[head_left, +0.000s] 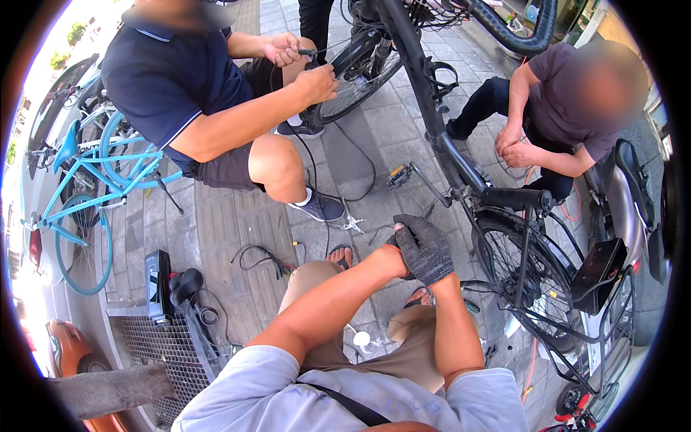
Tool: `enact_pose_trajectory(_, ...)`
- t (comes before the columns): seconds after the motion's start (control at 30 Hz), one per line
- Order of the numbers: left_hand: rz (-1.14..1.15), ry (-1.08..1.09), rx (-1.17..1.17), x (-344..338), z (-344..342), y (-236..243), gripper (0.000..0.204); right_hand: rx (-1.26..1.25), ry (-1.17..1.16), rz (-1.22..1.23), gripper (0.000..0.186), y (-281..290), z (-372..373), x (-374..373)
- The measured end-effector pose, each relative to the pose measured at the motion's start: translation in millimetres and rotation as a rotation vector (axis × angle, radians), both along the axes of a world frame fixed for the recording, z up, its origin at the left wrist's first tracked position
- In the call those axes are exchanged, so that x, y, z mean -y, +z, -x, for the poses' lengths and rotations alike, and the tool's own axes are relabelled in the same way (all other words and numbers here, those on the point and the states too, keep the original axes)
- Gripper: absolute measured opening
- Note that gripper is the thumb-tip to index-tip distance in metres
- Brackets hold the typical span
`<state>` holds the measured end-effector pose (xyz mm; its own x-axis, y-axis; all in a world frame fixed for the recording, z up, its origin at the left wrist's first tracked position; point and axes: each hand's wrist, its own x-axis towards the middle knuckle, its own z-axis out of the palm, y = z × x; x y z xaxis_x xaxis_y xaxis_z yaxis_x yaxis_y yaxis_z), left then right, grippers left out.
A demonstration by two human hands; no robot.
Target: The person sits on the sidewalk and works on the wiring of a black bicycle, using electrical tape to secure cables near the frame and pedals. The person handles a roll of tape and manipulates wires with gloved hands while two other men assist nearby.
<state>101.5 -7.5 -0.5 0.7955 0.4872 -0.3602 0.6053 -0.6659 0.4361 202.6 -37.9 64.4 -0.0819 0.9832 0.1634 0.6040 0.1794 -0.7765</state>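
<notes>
My right hand (425,248) wears a dark grey knit glove, its back turned up at me over my knees. My left hand (394,248) is bare and mostly hidden under it; its fingers pinch the glove's edge near the wrist. Both hands hover above the paving just left of a black bicycle (461,169), close to its rear wheel (518,281) and its black saddle (515,198). The gloved palm faces away, so I cannot tell what it holds.
A person in a navy shirt (173,79) sits opposite, hands on the front wheel (356,79). Another person in a maroon shirt (568,108) crouches at the right. A light blue bicycle (86,187) stands left. Loose cables (263,259), a pedal (399,175) and a metal grate (155,345) lie nearby.
</notes>
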Motion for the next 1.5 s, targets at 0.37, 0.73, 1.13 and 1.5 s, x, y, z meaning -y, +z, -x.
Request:
enact_pose_trajectory(0.37,-0.005,-0.013,-0.001,-0.8,-0.9,1.9,0.042,0.023,0.007,-0.016,0.025,0.5,1.5,-0.5)
enact_pose_trajectory(0.73,-0.007,-0.021,-0.001,-1.0,-0.5,1.4,0.042,0.029,0.007,-0.014,0.025,2.4,5.5,-0.4)
enact_pose_trajectory(1.13,-0.008,-0.045,-0.009,0.3,-0.3,2.4,0.043,0.04,0.015,0.001,0.026,3.6,6.1,1.8)
enact_pose_trajectory(1.5,-0.014,-0.064,-0.015,0.7,-1.2,1.1,0.043,0.062,0.034,-0.024,0.026,3.6,6.6,1.8)
